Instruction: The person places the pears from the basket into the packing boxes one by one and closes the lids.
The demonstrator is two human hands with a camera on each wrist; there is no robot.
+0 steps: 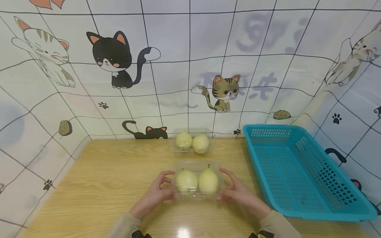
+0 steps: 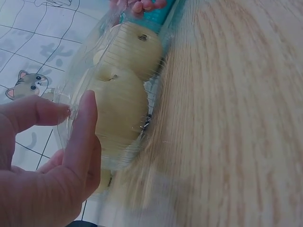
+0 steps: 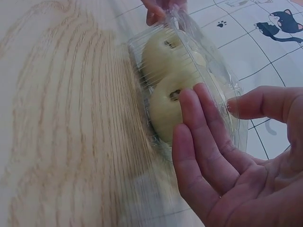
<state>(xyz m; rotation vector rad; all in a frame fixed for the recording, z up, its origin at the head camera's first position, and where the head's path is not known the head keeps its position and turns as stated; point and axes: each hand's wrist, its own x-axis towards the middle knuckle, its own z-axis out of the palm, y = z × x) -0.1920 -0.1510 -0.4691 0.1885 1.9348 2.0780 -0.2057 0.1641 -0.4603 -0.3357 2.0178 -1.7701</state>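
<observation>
A clear plastic box (image 1: 196, 195) with two pale yellow-green pears inside, a left pear (image 1: 186, 180) and a right pear (image 1: 208, 180), is between my hands at the middle of the table. My left hand (image 1: 157, 191) grips the box's left end; in the left wrist view, its thumb and fingers pinch the thin plastic edge. On the opposite end, my right hand (image 1: 238, 192) holds the edge the same way, thumb on one side and fingers on the other in the right wrist view. Whether the box's underside touches the table is hard to tell.
Behind it, a second clear box with two pears (image 1: 183, 140) stands at the table's back edge. A blue plastic basket (image 1: 256, 165) with perforated sides occupies the right side. Cat-printed cloth (image 1: 172, 76) hangs behind the wooden table (image 1: 119, 168).
</observation>
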